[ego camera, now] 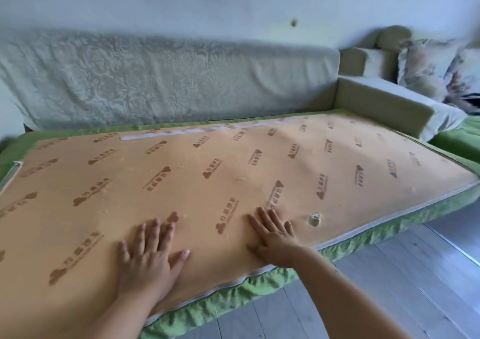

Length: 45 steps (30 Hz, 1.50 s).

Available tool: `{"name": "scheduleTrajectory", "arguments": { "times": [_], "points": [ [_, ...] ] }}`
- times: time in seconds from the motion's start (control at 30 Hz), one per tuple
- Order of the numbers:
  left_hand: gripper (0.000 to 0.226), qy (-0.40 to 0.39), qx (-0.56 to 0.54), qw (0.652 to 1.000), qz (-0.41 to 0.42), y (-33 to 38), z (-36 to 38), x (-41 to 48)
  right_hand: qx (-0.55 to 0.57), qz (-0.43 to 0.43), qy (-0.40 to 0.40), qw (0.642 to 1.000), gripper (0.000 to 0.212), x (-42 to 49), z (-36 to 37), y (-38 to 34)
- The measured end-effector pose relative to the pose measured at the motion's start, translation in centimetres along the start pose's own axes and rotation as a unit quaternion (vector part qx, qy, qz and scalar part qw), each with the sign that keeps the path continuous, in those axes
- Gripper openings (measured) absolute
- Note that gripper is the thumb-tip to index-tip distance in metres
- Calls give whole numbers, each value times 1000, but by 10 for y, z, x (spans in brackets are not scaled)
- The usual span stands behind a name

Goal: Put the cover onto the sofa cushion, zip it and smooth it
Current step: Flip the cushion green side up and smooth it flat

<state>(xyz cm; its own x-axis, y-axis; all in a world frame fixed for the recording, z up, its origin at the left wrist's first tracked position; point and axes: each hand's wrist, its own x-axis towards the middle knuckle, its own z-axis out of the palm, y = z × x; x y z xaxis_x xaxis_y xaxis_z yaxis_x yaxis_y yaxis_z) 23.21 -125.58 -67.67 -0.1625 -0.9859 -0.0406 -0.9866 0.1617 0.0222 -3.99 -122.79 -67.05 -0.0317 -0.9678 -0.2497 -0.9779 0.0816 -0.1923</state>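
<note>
A long sofa cushion lies flat across the sofa seat, its orange underside (207, 182) up, printed with brown logos. The green quilted cover (259, 290) wraps its edges, and a grey zip line (389, 210) runs along the near side. My left hand (146, 258) rests flat on the orange face near the front edge, fingers spread. My right hand (275, 234) lies flat beside it to the right, fingers pointing away from me. Neither hand holds anything. A small hole (314, 219) shows in the fabric just right of my right hand.
The sofa backrest (155, 79) under a pale patterned throw runs behind the cushion. A green armrest block (384, 99) sits at the back right, with floral pillows (436, 71) beyond it. Grey plank floor (376, 299) lies below the cushion's front edge.
</note>
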Motion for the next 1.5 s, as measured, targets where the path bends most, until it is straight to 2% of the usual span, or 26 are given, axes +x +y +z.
{"name": "scheduleTrajectory", "arguments": {
  "times": [0.1,0.2,0.27,0.33,0.4,0.5,0.6,0.73,0.87,0.93,1.03,1.13,1.23,1.33,1.43,1.5],
  "points": [
    [81,6,13,1000,-27,3,-1,7,-7,-77,19,997,76,3,3,16],
    [71,20,-1,995,-93,31,2,2,-56,-179,64,980,73,-3,3,55],
    [78,46,-48,989,-134,61,6,-7,-69,-217,102,968,74,-9,0,78],
    [95,55,-67,990,-107,118,17,-23,-98,-243,161,951,76,-13,-1,122],
    [94,36,-35,997,-52,170,33,-35,-145,-238,171,945,73,-17,-2,175],
    [105,-9,5,998,-66,199,43,-44,-173,-215,170,946,82,-21,-1,231],
    [121,-35,53,994,-85,208,39,-39,-148,-209,180,950,95,-20,-2,251],
    [108,-44,104,986,-119,222,25,-35,-144,-219,205,943,97,-13,-4,249],
    [115,21,69,992,-101,222,30,-43,-134,-238,233,933,91,-9,-5,256],
    [101,119,46,990,-65,216,52,-49,-124,-261,289,913,81,-7,3,261],
    [59,277,51,959,-19,207,77,-58,-103,-263,402,871,58,-14,21,267],
    [60,326,34,945,-7,199,91,-53,-87,-227,475,846,42,-16,46,268],
    [39,346,51,937,21,199,95,-40,-100,-235,456,853,38,-3,45,269],
    [33,333,86,931,120,189,80,-14,-140,-259,398,869,39,18,29,267],
    [37,258,92,937,215,179,57,0,-138,-249,307,908,53,18,5,260],
    [46,185,85,951,234,181,40,-2,-134,-246,281,918,58,10,-6,257]
  ]
}}
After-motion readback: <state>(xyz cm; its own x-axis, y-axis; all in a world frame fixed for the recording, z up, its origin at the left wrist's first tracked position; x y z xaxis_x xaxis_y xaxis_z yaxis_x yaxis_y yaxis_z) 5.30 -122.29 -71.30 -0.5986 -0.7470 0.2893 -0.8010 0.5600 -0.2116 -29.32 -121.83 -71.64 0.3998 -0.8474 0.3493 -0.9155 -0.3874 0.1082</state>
